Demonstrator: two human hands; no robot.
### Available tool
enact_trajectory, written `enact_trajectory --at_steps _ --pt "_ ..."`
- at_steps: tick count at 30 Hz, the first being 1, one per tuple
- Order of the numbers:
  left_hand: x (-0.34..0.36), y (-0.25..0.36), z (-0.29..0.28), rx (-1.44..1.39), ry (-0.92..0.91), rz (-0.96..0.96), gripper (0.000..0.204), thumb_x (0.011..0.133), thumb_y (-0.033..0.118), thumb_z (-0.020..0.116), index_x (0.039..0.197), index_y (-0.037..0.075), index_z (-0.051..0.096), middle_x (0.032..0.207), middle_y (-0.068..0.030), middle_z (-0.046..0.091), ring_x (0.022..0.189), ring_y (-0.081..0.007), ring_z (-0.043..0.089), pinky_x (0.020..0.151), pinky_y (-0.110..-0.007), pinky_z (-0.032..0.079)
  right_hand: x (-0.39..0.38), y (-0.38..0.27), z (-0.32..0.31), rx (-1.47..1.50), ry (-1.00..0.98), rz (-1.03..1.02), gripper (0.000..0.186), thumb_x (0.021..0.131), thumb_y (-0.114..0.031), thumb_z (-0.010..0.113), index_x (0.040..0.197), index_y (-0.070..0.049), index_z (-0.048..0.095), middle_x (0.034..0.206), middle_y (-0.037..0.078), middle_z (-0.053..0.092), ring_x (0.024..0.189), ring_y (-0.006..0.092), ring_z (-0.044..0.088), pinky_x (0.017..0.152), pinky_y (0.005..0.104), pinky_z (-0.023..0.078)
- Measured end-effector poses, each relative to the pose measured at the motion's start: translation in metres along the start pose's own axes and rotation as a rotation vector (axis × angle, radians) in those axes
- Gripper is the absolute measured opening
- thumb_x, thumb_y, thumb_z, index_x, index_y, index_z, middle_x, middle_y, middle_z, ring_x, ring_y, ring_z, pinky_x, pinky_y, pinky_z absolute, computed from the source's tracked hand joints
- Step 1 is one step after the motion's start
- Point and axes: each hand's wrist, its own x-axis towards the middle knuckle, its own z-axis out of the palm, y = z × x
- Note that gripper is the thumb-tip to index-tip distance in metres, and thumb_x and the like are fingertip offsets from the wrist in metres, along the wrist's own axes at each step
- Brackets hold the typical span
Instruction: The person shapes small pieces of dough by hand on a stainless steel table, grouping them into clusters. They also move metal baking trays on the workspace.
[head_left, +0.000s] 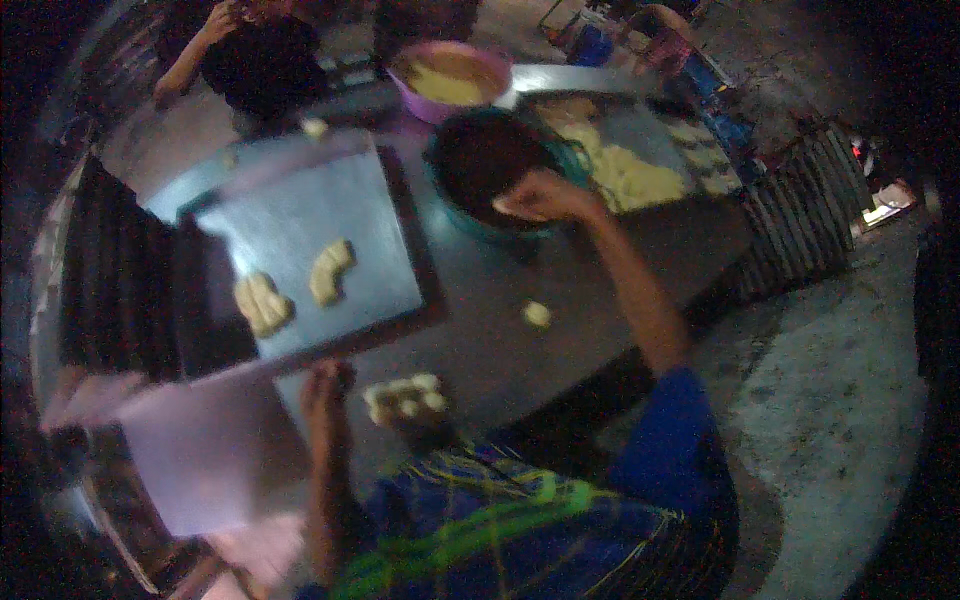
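Observation:
Over the rim of a teal basin (478, 222) with dark contents, my right hand (545, 196) reaches in with its fingers drawn together. Whatever may be between them is too blurred to make out. My left hand (326, 382) is curled closed by the near edge of a metal tray (330, 210), and its fingertips are hidden. Beside it on the table is a cluster of small pale dough pieces (405, 398). Shaped dough lies on the tray: a joined pair of rolls (262, 304) and a curved piece (331, 272). One small dough lump (537, 315) sits alone on the table.
A pink-purple basin (450, 80) with yellowish contents stands behind the teal one. At the back right, a large flattened dough mass (630, 175) rests on the table (480, 350). Stacked dark trays (805, 215) stand on the right. Another person (262, 60) is at the far left.

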Motion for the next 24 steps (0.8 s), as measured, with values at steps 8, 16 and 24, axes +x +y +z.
enact_trajectory --at_steps 8,16,24 --pt "-0.041 -0.017 -0.003 -0.064 0.18 -0.075 0.018 0.093 0.02 0.061 0.104 0.006 0.061 0.098 -0.0064 0.064 0.093 -0.0177 0.061 0.085 -0.032 0.048 0.01 0.056 0.024 0.18 -0.364 0.055 0.006 0.068 -0.002 0.064 0.073 -0.004 0.062 0.063 0.0 0.056 0.061 0.0107 0.052 0.052 0.0353 0.042" --pt "-0.049 -0.014 -0.001 0.027 0.152 -0.091 0.018 0.093 0.02 0.06 0.105 0.006 0.062 0.101 -0.0071 0.065 0.096 -0.0198 0.064 0.084 -0.032 0.049 -0.004 0.018 0.001 0.262 -0.399 0.117 0.022 0.073 -0.004 0.067 0.095 -0.004 0.071 0.077 0.001 0.066 0.069 0.0135 0.057 0.059 0.034 0.049" --pt "-0.047 -0.02 0.02 0.044 0.042 -0.065 0.017 0.093 0.02 0.061 0.104 0.007 0.062 0.101 -0.0067 0.064 0.094 -0.0198 0.063 0.085 -0.033 0.049 -0.015 0.026 0.008 -0.003 -0.263 -0.021 0.03 0.073 -0.003 0.069 0.102 -0.008 0.074 0.086 0.003 0.073 0.071 0.0138 0.065 0.061 0.0324 0.051"
